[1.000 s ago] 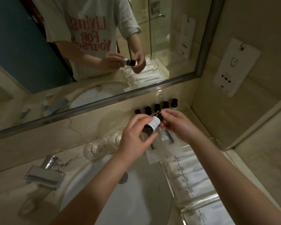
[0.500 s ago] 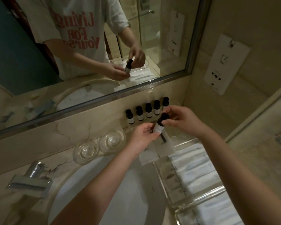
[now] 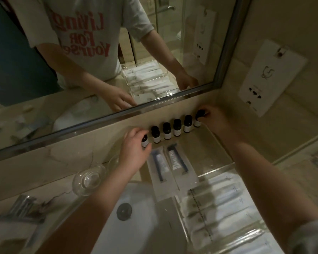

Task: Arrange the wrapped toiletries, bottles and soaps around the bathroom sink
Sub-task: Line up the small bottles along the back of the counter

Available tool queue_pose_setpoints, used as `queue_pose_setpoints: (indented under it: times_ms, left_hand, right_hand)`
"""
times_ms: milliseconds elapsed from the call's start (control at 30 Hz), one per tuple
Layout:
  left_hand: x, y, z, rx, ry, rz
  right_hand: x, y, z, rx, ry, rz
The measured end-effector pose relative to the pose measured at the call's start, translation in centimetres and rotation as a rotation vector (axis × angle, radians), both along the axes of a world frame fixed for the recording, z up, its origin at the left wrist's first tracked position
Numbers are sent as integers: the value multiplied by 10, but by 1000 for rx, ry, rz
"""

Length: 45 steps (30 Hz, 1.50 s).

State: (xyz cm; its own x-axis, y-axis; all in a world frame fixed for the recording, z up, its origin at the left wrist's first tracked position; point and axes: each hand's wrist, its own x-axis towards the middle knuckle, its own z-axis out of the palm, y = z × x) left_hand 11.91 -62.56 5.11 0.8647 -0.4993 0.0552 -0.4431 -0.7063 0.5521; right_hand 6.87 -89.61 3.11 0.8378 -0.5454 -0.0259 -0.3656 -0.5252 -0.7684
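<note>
Bottle row [image 3: 177,127] stands just below mirror [image 3: 26,61]. Left hand [image 3: 134,153] grips left-end bottle [image 3: 144,141]; right hand [image 3: 215,120] pinches right-end bottle [image 3: 198,119] by its cap. Risk: nudging either inward tips middle bottles [image 3: 167,131], domino-fashion; they look narrow and closely spaced.

Your T-shirt [image 3: 77,43], reflected in the mirror [image 3: 17,74], shows reversed red lettering, "Living For Yourse"; labels on the bottles [image 3: 177,127] are unreadable.

the small bottles [image 3: 176,127] stand in a close row against the wall, under the mirror frame [image 3: 99,121]. the left hand [image 3: 134,151] and right hand [image 3: 213,120] grip the row's ends. bare counter [image 3: 207,145] before the right bottles is free; wrapped packs [image 3: 173,165] and the clear tray [image 3: 217,169] border it.
</note>
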Motion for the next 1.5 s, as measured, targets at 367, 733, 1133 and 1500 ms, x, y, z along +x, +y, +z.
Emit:
queue_pose_setpoints:
  times_ms: [367,733,1133,1500]
  left_hand:
    - [6,0,-5,74,-38,-42]
    - [5,7,-3,98,-22,-61]
    - [-3,21,8,100,-17,-59]
    - [-63,125,32,191,-25,-30]
  right_hand:
    - [4,-5,-4,-99,24,82]
    - [-1,1,6,-96,96,78]
    - [-21,19,13,-181,82,-34]
    - [-96,193,38,-380,-42,258]
